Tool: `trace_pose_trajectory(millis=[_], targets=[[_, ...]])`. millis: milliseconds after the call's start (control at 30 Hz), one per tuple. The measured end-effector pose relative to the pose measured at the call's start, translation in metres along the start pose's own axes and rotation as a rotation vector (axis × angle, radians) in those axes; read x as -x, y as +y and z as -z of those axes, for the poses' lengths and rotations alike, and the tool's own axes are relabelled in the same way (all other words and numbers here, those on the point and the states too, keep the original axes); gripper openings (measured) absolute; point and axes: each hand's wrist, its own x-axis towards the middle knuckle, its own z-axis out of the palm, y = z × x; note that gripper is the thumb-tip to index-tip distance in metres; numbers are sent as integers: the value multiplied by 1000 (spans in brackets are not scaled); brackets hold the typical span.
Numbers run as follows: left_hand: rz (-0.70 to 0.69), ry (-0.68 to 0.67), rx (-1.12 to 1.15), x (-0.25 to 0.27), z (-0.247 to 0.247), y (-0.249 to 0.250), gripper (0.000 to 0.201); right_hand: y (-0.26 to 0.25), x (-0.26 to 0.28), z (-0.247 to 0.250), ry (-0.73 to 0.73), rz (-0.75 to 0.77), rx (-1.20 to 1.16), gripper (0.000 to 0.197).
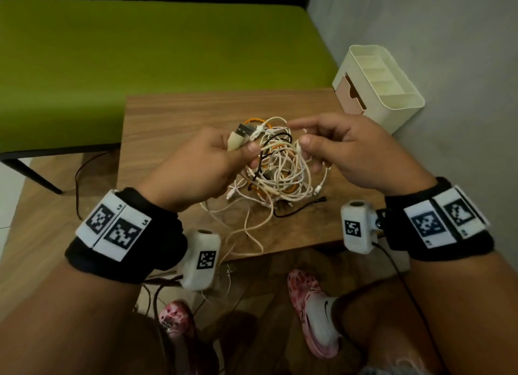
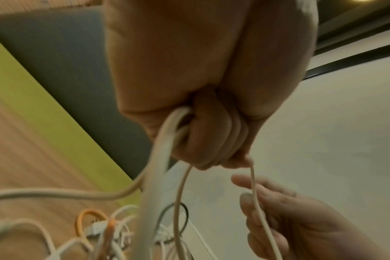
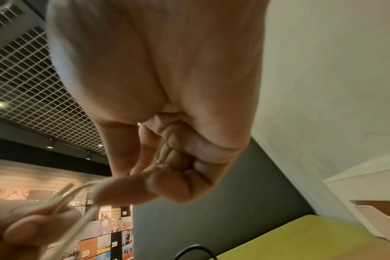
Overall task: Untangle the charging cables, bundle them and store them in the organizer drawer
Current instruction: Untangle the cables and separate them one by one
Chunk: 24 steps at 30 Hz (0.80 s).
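Note:
A tangle of white, orange and black charging cables (image 1: 276, 173) lies on the small wooden table (image 1: 168, 117). My left hand (image 1: 207, 161) is lifted above the pile, its fingers curled round a thick beige cable with a USB plug (image 1: 241, 135); in the left wrist view that thick cable (image 2: 165, 140) runs out of the fist. My right hand (image 1: 344, 147) pinches a thin white cable (image 2: 259, 209) between thumb and fingers (image 3: 131, 188), index finger stretched out. The cream organizer (image 1: 392, 94) with its pink drawer (image 1: 351, 94) stands at the table's far right corner.
A green upholstered bench (image 1: 140, 52) runs behind the table, and a grey wall (image 1: 448, 52) is on the right. Loose cable ends (image 1: 244, 234) hang over the table's near edge. My knees and pink shoes (image 1: 314, 304) are below it.

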Motion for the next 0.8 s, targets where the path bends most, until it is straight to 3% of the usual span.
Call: trace_pose_trajectory(millis=[67,167,267,400,467,567,600,700,800], targets=[[24,-56,64,4,-12,3,31,-5,5,-6,-64,-35,-19,13],[77,-119,201,8,-22,4,29,-9,12,-16,-137,-59,-49,20],[108,-67,227,9,-23,0,30,-11,17,-21,-121,-69,-200,20],[123,-49,210,11,-24,-4,22,-11,19,-29,-177,-60,-151,9],[114,-47,270,11,-21,-5,8,-8,19,-33,-290,-162,-104,10],[127,2,456,9,-6,-4,9,-5,18,-39,-603,-366,55,15],[139,17,540,8,0,-4,6,-4,18,-39,-645,-386,156,17],[158,59,783,6,4,-3,22,-4,14,-36,-476,-231,356,22],[77,81,936,3,-12,-2,24,-5,10,-42,-309,-115,-90,39]])
